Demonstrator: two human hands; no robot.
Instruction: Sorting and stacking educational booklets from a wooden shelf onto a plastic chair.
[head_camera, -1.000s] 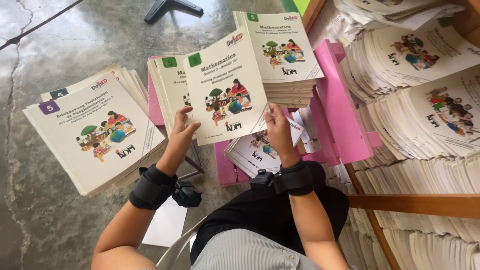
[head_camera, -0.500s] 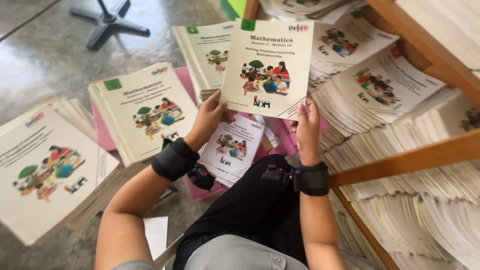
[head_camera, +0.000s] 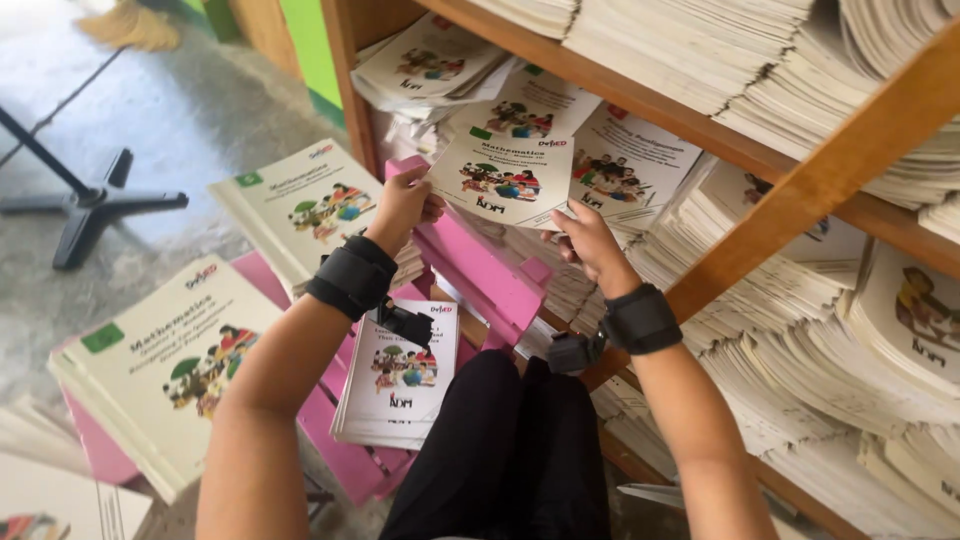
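Now gripped at both lower corners: white mathematics booklet (head_camera: 500, 180), left hand (head_camera: 400, 205) clenched on its left edge, right hand (head_camera: 588, 240) pinching the right. Held low against the wooden shelf (head_camera: 800, 190), over stacked booklets (head_camera: 640, 165). Below, pink chair (head_camera: 480, 275), lap booklet pile (head_camera: 398, 372), floor stacks (head_camera: 170, 365).

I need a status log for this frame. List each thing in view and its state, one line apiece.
Left hand: gripping the booklet's left edge.
Right hand: gripping the booklet's lower right edge.
Booklet: closed, held up in front of the shelf.
Shelf: packed with booklet stacks.
Pink chair: lying tipped beside the shelf.
Lap stack: flat, closed, cover up.
Left stacks: piled, covers up.
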